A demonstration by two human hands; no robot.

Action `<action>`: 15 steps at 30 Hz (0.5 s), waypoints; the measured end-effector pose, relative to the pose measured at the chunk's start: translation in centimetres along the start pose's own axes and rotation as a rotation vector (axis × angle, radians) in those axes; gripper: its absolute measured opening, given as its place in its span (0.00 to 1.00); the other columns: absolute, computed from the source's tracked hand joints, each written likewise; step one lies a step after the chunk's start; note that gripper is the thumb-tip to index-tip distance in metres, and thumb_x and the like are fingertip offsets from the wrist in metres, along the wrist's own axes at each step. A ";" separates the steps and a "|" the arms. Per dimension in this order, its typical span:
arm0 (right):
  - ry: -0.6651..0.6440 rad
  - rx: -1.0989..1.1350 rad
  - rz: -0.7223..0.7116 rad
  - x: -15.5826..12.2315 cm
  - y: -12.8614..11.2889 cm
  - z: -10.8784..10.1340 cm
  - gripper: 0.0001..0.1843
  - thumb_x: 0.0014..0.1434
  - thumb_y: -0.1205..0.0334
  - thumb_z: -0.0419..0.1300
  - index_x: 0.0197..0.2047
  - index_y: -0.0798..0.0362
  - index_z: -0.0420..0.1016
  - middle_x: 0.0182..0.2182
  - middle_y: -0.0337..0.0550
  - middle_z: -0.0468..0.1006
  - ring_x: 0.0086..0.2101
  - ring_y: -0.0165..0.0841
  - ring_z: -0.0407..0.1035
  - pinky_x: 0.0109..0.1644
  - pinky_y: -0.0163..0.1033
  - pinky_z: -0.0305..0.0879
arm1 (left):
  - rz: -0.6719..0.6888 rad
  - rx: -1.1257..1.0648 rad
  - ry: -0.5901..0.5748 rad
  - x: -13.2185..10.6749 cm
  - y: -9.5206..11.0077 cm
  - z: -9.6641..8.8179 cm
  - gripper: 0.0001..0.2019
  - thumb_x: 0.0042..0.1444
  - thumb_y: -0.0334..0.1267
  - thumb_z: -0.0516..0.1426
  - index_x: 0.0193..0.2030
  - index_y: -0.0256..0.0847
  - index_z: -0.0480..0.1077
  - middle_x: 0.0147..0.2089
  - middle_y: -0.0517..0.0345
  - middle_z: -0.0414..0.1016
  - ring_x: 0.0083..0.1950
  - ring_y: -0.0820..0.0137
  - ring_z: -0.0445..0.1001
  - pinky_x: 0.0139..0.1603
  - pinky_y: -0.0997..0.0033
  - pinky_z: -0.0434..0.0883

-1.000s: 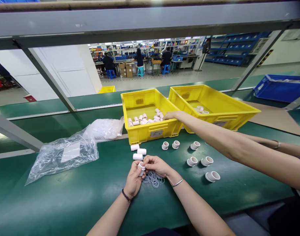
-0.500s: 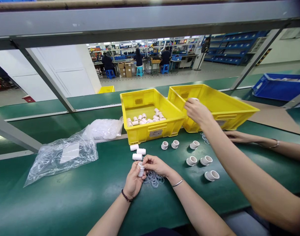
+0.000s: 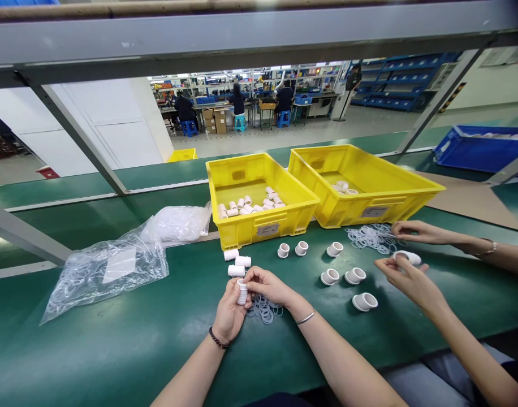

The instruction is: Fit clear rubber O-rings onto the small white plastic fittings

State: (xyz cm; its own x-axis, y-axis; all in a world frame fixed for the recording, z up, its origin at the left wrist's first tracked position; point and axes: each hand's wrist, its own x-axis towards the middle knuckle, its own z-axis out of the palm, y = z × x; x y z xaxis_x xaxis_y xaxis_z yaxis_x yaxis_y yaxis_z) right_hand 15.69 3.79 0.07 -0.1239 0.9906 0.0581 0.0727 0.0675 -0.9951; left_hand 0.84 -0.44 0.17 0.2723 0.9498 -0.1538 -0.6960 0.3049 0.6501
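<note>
My left hand point(image 3: 230, 312) grips a small white threaded plastic fitting point(image 3: 242, 293) upright over the green table. My right hand point(image 3: 271, 284) pinches the top of the same fitting, fingers closed on it. Just under my right hand lies a small pile of thin grey rubber rings point(image 3: 264, 310). Three more white fittings point(image 3: 237, 262) lie just beyond my hands, in front of the near yellow bin point(image 3: 259, 226), which holds several of the same fittings.
A co-worker's hands are at the right: one point(image 3: 405, 276) holds a white cap, the other point(image 3: 415, 230) touches a ring pile point(image 3: 371, 236). Several white caps point(image 3: 331, 276) stand between us. A second yellow bin point(image 3: 369, 209), plastic bags point(image 3: 110, 265) at left, blue crate point(image 3: 483, 152) far right.
The co-worker's arm drew back from the yellow bins to the table at right, now holding a white cap. My own hands stayed in place on the fitting.
</note>
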 end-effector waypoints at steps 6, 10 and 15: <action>-0.404 0.147 -0.007 -0.3 -1.3 0.5 0.18 0.56 0.52 0.60 0.47 0.52 0.68 0.35 0.40 0.72 0.26 0.27 0.69 0.31 0.35 0.69 | 0.005 0.022 -0.013 -0.2 0.0 0.3 0.14 0.58 0.46 0.56 0.45 0.40 0.64 0.31 0.59 0.65 0.26 0.77 0.63 0.24 0.78 0.59; -0.448 0.169 -0.087 -0.9 -1.9 0.6 0.18 0.54 0.50 0.61 0.44 0.52 0.70 0.43 0.44 0.67 0.23 0.25 0.69 0.26 0.34 0.68 | 0.014 0.056 0.000 -0.7 0.1 0.6 0.21 0.57 0.47 0.56 0.55 0.46 0.58 0.35 0.59 0.68 0.27 0.75 0.65 0.26 0.75 0.63; -0.096 0.391 -0.252 -0.7 -3.2 -1.1 0.16 0.55 0.48 0.59 0.40 0.50 0.68 0.36 0.43 0.71 0.36 0.34 0.70 0.37 0.40 0.69 | 0.100 0.255 -0.026 -0.5 1.0 0.3 0.19 0.60 0.47 0.52 0.56 0.44 0.58 0.39 0.56 0.69 0.32 0.73 0.66 0.34 0.72 0.64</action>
State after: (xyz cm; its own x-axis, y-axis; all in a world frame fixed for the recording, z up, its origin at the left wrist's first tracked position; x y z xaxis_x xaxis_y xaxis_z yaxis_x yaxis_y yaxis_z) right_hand 16.65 2.97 3.30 -0.1817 0.9323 0.3126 -0.3474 0.2366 -0.9074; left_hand 0.13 -0.66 1.12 0.2301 0.9711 -0.0630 -0.5312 0.1795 0.8280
